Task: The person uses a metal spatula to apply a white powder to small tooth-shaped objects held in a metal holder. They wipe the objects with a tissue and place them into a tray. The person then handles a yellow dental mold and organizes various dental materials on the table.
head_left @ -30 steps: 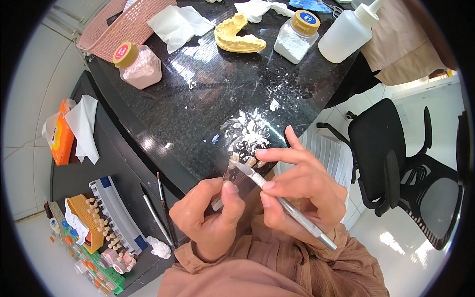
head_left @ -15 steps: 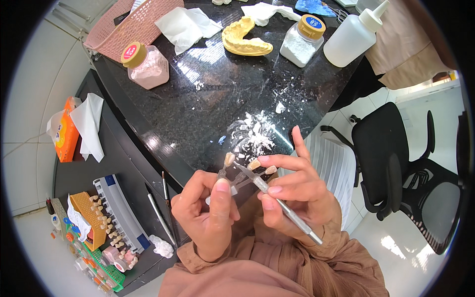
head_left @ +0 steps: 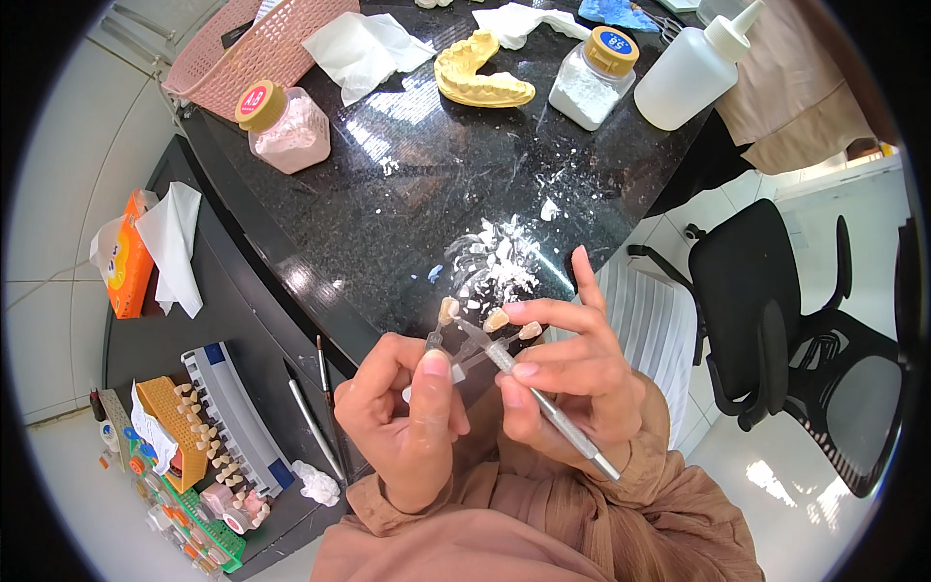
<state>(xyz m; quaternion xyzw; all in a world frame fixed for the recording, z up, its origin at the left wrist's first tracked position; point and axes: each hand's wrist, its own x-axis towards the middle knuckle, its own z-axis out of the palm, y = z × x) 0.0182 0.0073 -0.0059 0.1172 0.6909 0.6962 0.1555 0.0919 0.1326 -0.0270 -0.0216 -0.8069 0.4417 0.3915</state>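
My left hand (head_left: 412, 417) is closed, thumb and fingers pinching the clear holders of a few tooth shade tabs. One tooth-coloured tip (head_left: 448, 310) stands up above the left thumb; two more tips (head_left: 497, 320) fan out to the right, beside my right index finger. In my right hand (head_left: 587, 373) is a silver-handled craft knife (head_left: 558, 417), held like a pen with the little finger raised. Its blade lies close to the left tooth tip; whether it touches, I cannot tell. White shavings (head_left: 504, 254) lie on the black table just beyond both hands.
Farther back are a yellow dental cast (head_left: 475, 85), a pink powder jar (head_left: 291, 136), a white powder jar (head_left: 587, 92), a squeeze bottle (head_left: 684, 82) and a pink basket (head_left: 233, 68). A tooth shade guide (head_left: 238, 417) and slim tools (head_left: 312, 417) sit left; an office chair (head_left: 747, 310) stands right.
My right hand and the knife have shifted slightly left and down, the handle's end moving left. The tooth tips have tilted a little; my left hand stays nearly where it was.
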